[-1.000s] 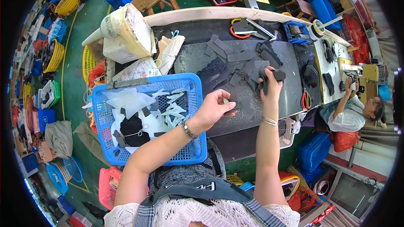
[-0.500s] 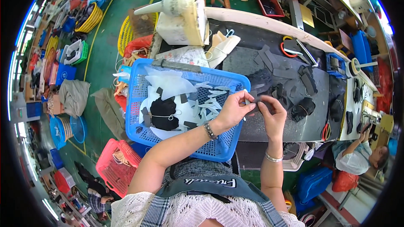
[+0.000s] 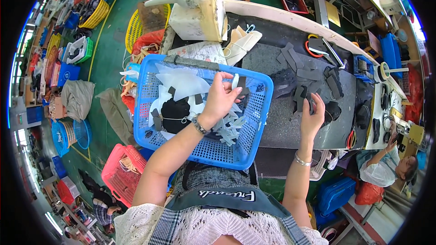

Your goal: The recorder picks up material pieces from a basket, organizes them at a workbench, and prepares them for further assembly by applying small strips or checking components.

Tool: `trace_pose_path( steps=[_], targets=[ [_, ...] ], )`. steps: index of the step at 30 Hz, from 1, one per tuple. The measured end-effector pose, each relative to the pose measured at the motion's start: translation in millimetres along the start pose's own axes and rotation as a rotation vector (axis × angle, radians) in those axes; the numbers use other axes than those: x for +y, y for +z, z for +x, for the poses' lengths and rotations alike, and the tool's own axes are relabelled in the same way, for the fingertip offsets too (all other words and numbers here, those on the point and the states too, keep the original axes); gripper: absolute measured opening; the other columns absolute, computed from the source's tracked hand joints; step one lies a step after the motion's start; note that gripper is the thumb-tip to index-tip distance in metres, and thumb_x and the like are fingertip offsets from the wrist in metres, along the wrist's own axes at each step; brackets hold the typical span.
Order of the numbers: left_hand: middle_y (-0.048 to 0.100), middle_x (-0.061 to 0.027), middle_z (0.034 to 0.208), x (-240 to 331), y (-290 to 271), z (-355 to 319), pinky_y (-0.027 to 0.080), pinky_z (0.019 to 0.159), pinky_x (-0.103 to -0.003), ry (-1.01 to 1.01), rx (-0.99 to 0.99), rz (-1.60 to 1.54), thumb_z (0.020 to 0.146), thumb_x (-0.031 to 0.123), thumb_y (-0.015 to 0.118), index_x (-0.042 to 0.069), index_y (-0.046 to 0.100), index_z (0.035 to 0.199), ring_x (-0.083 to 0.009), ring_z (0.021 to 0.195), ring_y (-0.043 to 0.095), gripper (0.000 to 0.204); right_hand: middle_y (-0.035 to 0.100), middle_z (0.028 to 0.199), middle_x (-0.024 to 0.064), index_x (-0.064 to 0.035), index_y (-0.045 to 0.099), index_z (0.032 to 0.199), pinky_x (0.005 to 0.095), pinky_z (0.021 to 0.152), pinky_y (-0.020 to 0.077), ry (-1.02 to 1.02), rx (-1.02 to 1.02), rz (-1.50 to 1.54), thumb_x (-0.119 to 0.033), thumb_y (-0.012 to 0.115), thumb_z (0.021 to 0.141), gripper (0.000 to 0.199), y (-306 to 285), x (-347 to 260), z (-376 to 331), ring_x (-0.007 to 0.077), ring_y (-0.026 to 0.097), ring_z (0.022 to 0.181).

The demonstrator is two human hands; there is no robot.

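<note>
My left hand is over the blue plastic basket, pinching a small pale strip with a dark grey piece against it. Beneath lie translucent white sheets, a black bundle tied with string and several small pale strips. On the right, my right hand is at the dark worktop, thumb and fingers curved and apart. Its fingertips are close to loose dark grey pieces; whether they touch one is hard to make out. A black tied bundle lies beside that hand.
A stained white box-like fixture with a cone stands behind the basket. Orange-handled scissors and more dark strips lie on the worktop. A red basket is at lower left. Another person sits at right.
My hands were together over the basket's right edge, fingering a dark piece. Now they are apart: the left has moved left with the pale strip and dark piece, the right toward the dark pieces.
</note>
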State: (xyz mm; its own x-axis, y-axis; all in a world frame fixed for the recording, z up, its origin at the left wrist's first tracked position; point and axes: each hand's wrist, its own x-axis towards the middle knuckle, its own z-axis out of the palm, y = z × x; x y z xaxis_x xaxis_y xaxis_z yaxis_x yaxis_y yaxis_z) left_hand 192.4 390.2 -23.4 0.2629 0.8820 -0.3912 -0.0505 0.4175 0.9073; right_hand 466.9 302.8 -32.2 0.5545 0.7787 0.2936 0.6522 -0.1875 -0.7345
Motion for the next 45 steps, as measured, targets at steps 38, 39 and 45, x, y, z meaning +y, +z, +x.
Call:
trace_pose_path(
  steps=[38,39,45],
  targets=[
    [0.062,-0.0151,0.088,-41.4,-180.4,-121.9,0.045,0.08,-0.046,0.228,0.173,0.881,0.071,0.003,0.08,0.004,0.051,0.092,-0.0377,0.086,0.061,0.036,0.045,0.138,0.0225,-0.0041,0.046,0.137,0.0512,0.106,0.0333,-0.592,-0.746,-0.378,-0.013,0.078,0.071,0.075,125.0,-164.6,-100.6,0.0408,0.042,0.127],
    [0.062,-0.0141,0.083,-35.0,-176.5,-128.9,0.046,0.079,-0.045,0.198,0.14,0.847,0.073,0.001,0.077,0.005,0.051,0.092,-0.0378,0.085,0.061,0.032,0.047,0.138,0.0214,-0.0048,0.044,0.14,0.0489,0.108,0.0328,-0.522,-0.85,-0.177,-0.018,0.086,0.064,0.088,125.7,-170.3,-104.9,0.0399,0.044,0.126],
    [0.066,-0.0119,0.098,-24.4,-163.8,-148.1,0.052,0.08,-0.038,0.318,0.133,0.63,0.075,-0.003,0.076,0.004,0.052,0.097,-0.0313,0.088,0.065,0.033,0.064,0.118,0.0171,-0.0042,0.059,0.114,0.0417,0.092,0.0484,-0.227,-1.218,0.337,-0.007,0.082,0.07,0.05,145.0,-175.5,-120.1,0.0327,0.061,0.103]
  ],
)
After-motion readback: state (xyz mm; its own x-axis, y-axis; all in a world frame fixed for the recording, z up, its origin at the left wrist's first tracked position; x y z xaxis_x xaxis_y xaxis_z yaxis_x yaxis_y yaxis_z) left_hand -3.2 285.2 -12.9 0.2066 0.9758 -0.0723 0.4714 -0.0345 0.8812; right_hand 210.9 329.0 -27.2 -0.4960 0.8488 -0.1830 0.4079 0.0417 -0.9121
